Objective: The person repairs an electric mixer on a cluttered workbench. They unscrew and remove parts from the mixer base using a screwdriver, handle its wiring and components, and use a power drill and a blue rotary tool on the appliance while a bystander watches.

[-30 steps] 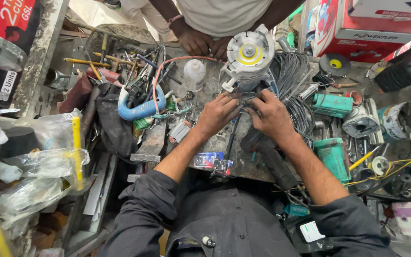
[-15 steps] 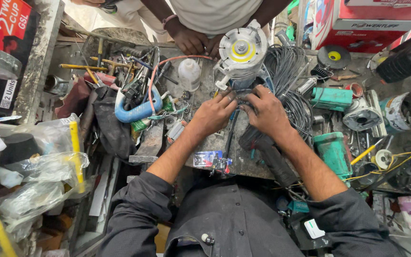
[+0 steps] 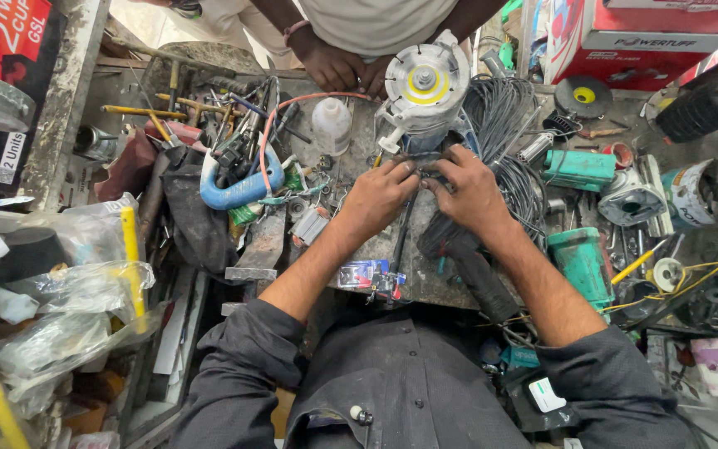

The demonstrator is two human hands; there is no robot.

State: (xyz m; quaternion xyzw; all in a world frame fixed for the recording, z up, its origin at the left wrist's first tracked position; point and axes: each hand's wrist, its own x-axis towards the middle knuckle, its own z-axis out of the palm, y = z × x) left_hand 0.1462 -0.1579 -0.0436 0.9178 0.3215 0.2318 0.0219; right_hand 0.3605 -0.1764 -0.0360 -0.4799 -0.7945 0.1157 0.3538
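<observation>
1. Cluttered bench seen from above, grey and grimy, w/ tools and parts on every side; boxes at top corners are cut off by the frame edge.
2. Hard to read: the heap of hand tools top left is a tangle, single items can't be sorted out. Plastic bags at left hide what's inside.
3. Second person stands across the bench, only torso and hands in view, head cut off; those hands rest on the far edge, just beside the motor.
4. Motor, a round grey power-tool body w/ yellow ring on its face, sits at bench centre-top, just beyond both of the wearer's hands. Its lower end is hidden behind the fingers.
5. Left hand: fingers curled, tips pinched together at the base of the motor. Exactly what they pinch can't be told, too small and covered.
6. Right hand: fingers bent likewise, tips meeting the left hand's at the same spot, thumb tucked under. Grip object also can't be made out.
7. Black cable runs down from between the hands toward the wearer.
8. Coil of grey wire lies right of the motor, partly under the right hand. Blue handle lies well left; green tool near the right forearm.
</observation>
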